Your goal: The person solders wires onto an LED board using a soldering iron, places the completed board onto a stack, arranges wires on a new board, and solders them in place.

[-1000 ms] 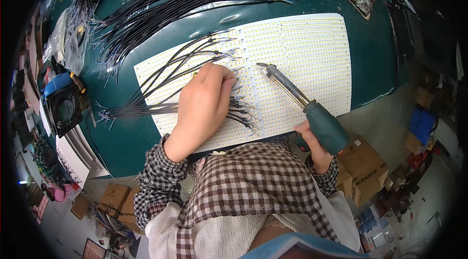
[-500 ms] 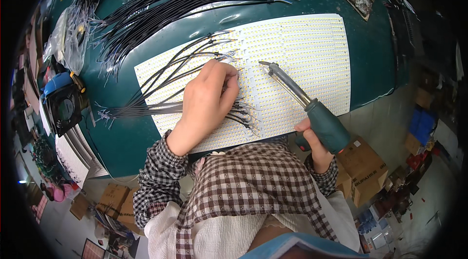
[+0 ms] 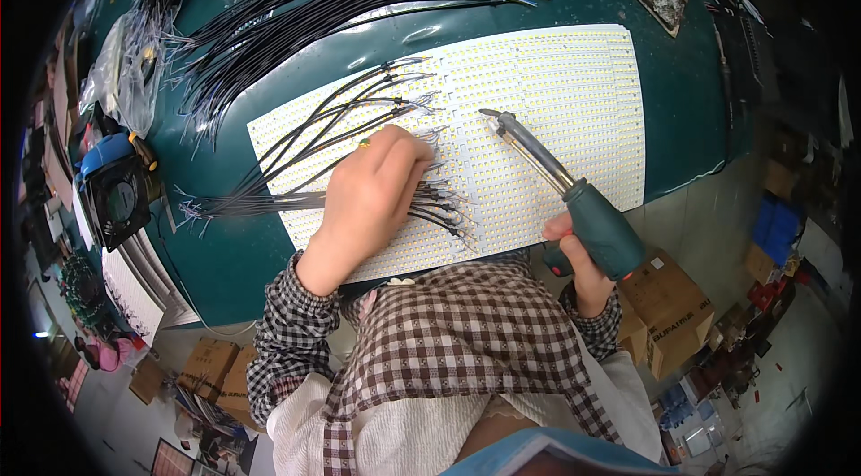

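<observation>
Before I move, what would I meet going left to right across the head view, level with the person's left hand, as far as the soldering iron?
Blue-topped black device → splayed wire ends → left hand → green-handled soldering iron.

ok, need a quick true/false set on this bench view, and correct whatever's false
1. The right hand holds the iron. True.
2. The iron's tip touches the left hand. False: the tip is apart from the left hand, to its right.
3. Black wires lie across the panel's left part. True.
4. The clear bag is right of the panel. False: the bag is left of it.
5. A wire bundle lies beyond the panel. True.
6. The apron is plain. False: the apron is checked.
</observation>
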A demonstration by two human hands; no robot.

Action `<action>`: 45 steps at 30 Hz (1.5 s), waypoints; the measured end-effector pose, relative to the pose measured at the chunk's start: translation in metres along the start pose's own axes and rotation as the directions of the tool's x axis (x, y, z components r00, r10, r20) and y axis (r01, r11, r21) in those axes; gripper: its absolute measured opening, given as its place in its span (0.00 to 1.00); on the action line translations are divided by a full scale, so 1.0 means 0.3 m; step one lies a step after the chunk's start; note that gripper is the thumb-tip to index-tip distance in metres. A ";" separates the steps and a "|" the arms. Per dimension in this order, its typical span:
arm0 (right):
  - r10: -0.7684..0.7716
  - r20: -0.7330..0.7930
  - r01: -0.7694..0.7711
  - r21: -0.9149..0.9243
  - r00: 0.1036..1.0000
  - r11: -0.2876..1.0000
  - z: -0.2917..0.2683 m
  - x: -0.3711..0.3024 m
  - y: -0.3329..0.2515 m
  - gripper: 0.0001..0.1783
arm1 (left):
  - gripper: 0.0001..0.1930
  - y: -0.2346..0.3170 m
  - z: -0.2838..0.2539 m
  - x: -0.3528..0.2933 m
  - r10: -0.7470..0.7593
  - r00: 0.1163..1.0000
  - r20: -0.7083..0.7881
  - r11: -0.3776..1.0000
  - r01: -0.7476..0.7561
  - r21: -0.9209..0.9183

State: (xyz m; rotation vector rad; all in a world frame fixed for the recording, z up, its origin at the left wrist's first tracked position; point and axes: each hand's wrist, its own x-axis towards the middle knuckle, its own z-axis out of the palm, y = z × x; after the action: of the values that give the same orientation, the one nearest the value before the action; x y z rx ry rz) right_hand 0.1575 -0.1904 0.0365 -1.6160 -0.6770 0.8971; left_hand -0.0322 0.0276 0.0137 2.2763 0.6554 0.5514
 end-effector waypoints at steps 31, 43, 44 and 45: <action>0.022 -0.029 -0.020 0.046 0.999 0.999 0.010 0.004 -0.027 0.12 | 0.05 0.056 0.060 0.043 -0.369 0.929 -0.043 0.923 0.360 -0.139; -0.005 -0.016 0.005 0.001 1.000 1.000 -0.006 -0.003 -0.006 0.13 | 0.05 0.051 0.064 0.048 -0.338 0.939 -0.068 0.928 0.321 -0.189; -0.041 -0.005 0.040 -0.044 0.999 0.998 -0.009 -0.004 -0.002 0.15 | 0.05 0.049 0.064 0.053 -0.330 0.942 -0.062 0.930 0.313 -0.192; -0.040 -0.002 0.040 -0.044 0.999 0.998 -0.009 -0.004 -0.003 0.15 | 0.05 0.046 0.066 0.053 -0.332 0.941 -0.064 0.929 0.315 -0.192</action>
State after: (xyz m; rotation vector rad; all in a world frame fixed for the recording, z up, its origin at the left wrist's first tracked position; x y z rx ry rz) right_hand 0.1589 -0.1926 0.0379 -1.6363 -0.7295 0.8559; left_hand -0.0049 0.0183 0.0136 1.9297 0.9681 0.5359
